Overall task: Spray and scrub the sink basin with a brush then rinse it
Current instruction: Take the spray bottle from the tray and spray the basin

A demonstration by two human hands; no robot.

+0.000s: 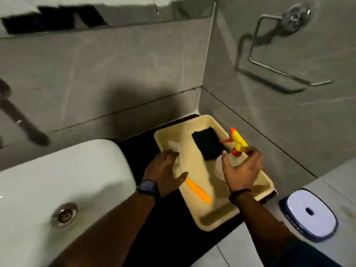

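Note:
A white sink basin [57, 180] with a metal drain [65, 214] fills the lower left. To its right a cream tray [217, 218] lies on a black counter. In the tray a brush [198, 191] with an orange handle and pale head lies flat. My left hand [165, 172] rests over the brush head with its fingers spread. A spray bottle [236, 151] with a yellow and red trigger stands at the tray's right side, and my right hand [242, 170] is wrapped around its pale body.
A dark green scrub pad [207, 145] lies in the tray's far part. A white bin with a blue rim [310, 214] stands on the floor at right. Grey tiled walls form a corner behind, with a chrome towel ring [279, 49] at upper right.

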